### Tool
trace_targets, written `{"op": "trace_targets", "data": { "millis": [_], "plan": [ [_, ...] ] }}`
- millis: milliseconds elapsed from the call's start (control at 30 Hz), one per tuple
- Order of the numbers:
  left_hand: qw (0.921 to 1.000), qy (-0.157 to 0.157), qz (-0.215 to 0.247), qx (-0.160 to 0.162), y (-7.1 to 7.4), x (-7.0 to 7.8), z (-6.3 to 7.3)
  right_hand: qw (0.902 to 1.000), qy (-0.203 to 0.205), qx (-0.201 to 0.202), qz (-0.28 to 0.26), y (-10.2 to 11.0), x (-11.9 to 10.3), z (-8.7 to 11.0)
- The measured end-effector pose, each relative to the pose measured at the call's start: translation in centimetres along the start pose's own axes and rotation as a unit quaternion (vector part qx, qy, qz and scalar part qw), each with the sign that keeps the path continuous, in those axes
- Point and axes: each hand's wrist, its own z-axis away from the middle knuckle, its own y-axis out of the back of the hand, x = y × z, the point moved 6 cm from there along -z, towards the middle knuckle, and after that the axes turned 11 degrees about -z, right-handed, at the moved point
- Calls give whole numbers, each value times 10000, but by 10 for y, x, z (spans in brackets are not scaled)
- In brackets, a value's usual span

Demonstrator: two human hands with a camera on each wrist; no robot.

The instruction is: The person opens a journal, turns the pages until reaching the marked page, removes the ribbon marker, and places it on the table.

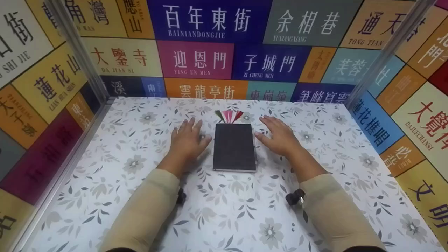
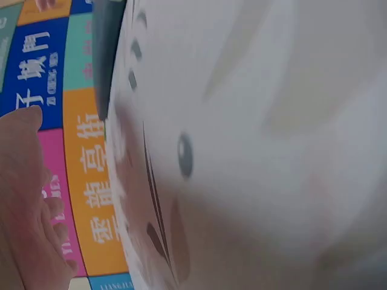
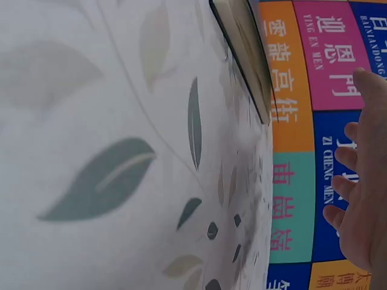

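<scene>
Fingers loosely spread, holding nothing: left hand (image 1: 189,139) and right hand (image 1: 279,137) flank book (image 1: 234,147), just beside it. Book lies closed on table (image 1: 213,210), tassels (image 1: 228,115) past far edge. Probably best: steady both sides, tassels unpinched.

Left forearm in a beige cloth sleeve (image 1: 143,211) and right forearm in a matching beige sleeve (image 1: 341,211) reach forward, slanting inward, wrists bare past the cuffs. Bare left hand (image 1: 187,140): back upward, fingers fanned forward, thumb inward. Bare right hand (image 1: 279,137), well apart: fingers loosely extended forward and inward, thumb separated.
</scene>
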Motion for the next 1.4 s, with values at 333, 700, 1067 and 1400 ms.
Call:
{"op": "trace_targets", "data": {
  "millis": [333, 700, 1067, 1400],
  "plan": [
    [9979, -468, -127, -418, 0, 27, 19, 9964, 547, -591, -252, -13, -22, 23],
    [9906, -988, 325, -884, -13, 56, 32, 9858, 652, -1427, -592, -37, -26, 39],
    [9807, -1651, 69, -1050, -26, 72, 42, 9795, 623, -1862, -449, -54, -28, 43],
    [9777, -1760, -143, -1135, -32, 76, 45, 9775, 678, -1915, -572, -54, -31, 45]
  ]
}}
